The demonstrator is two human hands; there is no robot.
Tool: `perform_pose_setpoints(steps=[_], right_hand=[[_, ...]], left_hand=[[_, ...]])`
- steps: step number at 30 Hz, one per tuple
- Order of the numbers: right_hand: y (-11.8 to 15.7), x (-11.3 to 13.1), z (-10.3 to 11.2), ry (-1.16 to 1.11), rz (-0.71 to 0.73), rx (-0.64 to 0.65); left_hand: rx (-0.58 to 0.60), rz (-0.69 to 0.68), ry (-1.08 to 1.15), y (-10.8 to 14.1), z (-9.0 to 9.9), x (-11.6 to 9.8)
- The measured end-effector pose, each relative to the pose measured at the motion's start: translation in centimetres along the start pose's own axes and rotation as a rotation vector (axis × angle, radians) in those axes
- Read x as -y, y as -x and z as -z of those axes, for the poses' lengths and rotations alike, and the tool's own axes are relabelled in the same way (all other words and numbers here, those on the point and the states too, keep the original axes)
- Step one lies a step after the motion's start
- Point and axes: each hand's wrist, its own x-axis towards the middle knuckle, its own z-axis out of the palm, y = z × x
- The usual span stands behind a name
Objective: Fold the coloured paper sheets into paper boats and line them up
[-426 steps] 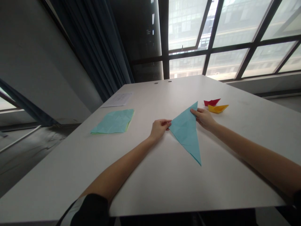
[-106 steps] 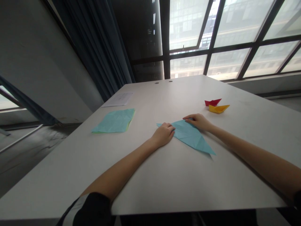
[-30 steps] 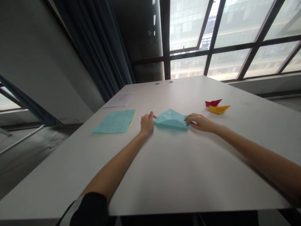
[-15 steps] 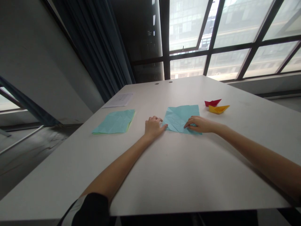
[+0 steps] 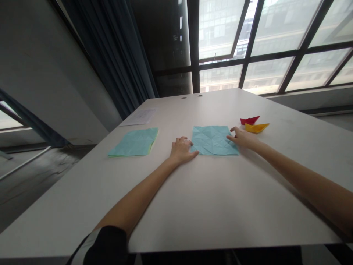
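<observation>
A creased light-blue sheet of origami paper (image 5: 212,140) lies flat on the white table in front of me. At its left edge rests my left hand (image 5: 182,150), fingers apart, with the thumb by the near left corner. My right hand (image 5: 242,138) is at the sheet's right edge; its thumb and index finger are apart, with the other fingers partly hidden. Just beyond the right hand sit a yellow paper boat (image 5: 257,128) and a red paper boat (image 5: 249,120).
On the left of the table (image 5: 176,206) lies a stack of blue and green paper (image 5: 135,142). Farther back is a white printed sheet (image 5: 139,117). Dark curtains (image 5: 113,55) and framed windows stand behind the table.
My right hand has moved from the sheet's near middle out to its right edge. The blue sheet has turned slightly and now lies flatter and squarer. The left hand has barely shifted.
</observation>
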Motion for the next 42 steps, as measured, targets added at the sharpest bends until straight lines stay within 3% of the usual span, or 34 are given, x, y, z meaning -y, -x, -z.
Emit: perform_pose_setpoints(steps=[6, 13, 18, 22, 30, 33, 38, 42], right_hand=[[-0.3, -0.3, -0.8, -0.24, 0.137, 0.053], [-0.3, -0.1, -1.0, -0.246, 0.212, 0.143], [-0.4, -0.3, -1.1, -0.252, 0.265, 0.163], [-0.6, -0.3, -1.1, -0.26, 0.28, 0.191], [-0.2, 0.3, -0.6, -0.308, 0.403, 0.261], [-0.3, 0.2, -0.9, -0.379, 0.376, 0.235], [-0.1, 0.2, -1.3, -0.573, 0.2, 0.187], [0.7, 1.0, -0.6, -0.804, 0.142, 0.257]], left_hand=[[0.01, 0.137, 0.251, -1.0, -0.6, 0.7], [-0.012, 0.302, 0.768, -2.5, -1.7, 1.8], [-0.023, 0.477, 1.223, -2.2, -0.6, 0.8], [0.06, 0.52, 1.523, -1.6, 0.1, 0.1], [0.349, 0.423, 1.434, -1.2, 0.1, 0.2], [0.305, 0.417, 1.418, -1.2, -0.1, 0.3], [0.167, 0.294, 1.485, -1.6, -0.2, 0.5], [0.099, 0.24, 1.582, -1.7, 0.3, 0.3]])
